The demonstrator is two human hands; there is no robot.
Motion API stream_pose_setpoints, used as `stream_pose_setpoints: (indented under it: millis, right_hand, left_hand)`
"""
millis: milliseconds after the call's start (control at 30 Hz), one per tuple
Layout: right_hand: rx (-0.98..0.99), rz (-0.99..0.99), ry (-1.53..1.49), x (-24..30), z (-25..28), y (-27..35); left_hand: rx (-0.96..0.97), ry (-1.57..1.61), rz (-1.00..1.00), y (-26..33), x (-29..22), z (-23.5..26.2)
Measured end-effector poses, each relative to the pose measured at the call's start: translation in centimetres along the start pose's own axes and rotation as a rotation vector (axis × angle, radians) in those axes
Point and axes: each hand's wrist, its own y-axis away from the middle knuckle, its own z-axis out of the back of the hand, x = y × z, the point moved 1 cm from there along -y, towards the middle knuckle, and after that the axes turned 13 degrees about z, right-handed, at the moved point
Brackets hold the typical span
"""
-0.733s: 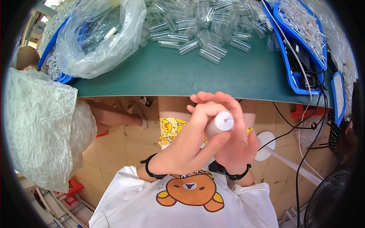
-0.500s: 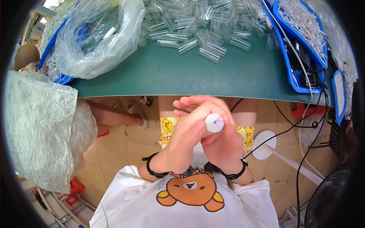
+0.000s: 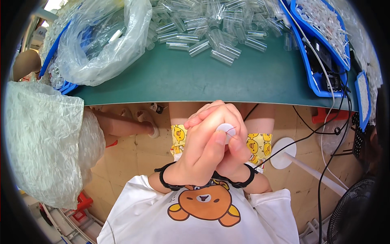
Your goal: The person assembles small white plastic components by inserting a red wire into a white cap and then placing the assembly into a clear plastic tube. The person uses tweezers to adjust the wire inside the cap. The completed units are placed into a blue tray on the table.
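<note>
In front of my chest, both hands are pressed together around a small white round-ended piece [image 3: 226, 130]. Only its flat, disc-like end shows, with a thin dark line at its middle; the rest is hidden in my fingers. My left hand [image 3: 204, 145] is closed around it, the thumb lying along its side. My right hand [image 3: 237, 152] is closed against it from the right, fingertips at the disc's lower edge. Beyond my hands, many clear plastic tubes [image 3: 222, 56] lie heaped on the green table [image 3: 183, 81].
A large clear plastic bag [image 3: 97, 73] stands at the table's left. On the right are blue trays [image 3: 313, 83] with small white parts and black devices. Cables [image 3: 325, 171] hang off the right side. A person's leg [image 3: 118, 122] and a white cloth [image 3: 44, 142] are at left.
My right hand has closed in, its fingers now folded against the white piece. The piece has shifted slightly left, and less of its end shows.
</note>
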Motion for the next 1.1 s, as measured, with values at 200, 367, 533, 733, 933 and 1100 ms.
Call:
stream_pose_setpoints:
  millis: [200,367,533,733,933,1100]
  right_hand:
    - [-0.009,-0.091,-0.019,1.3,-0.4,0.6]
    - [-0.117,-0.251,0.171,1.6,-1.1,1.1]
    - [-0.034,-0.216,0.24,1.1,-0.2,2.0]
    - [0.101,-0.09,0.314,1.7,-1.0,0.0]
    - [0.09,-0.107,0.299,1.4,-0.5,0.2]
    - [-0.044,-0.272,0.309,1.9,-1.3,0.4]
  left_hand:
    - [0.096,0.159,-0.039,-0.1,-0.5,0.1]
    - [-0.057,0.08,0.038,0.1,-0.9,-0.9]
    - [-0.137,-0.024,-0.088,0.0,0.9,-0.3]
    - [-0.112,0.091,-0.102,0.3,1.0,0.2]
    - [-0.131,0.123,-0.034,0.1,0.5,0.0]
    - [-0.107,0.187,0.171,0.1,0.0,0.3]
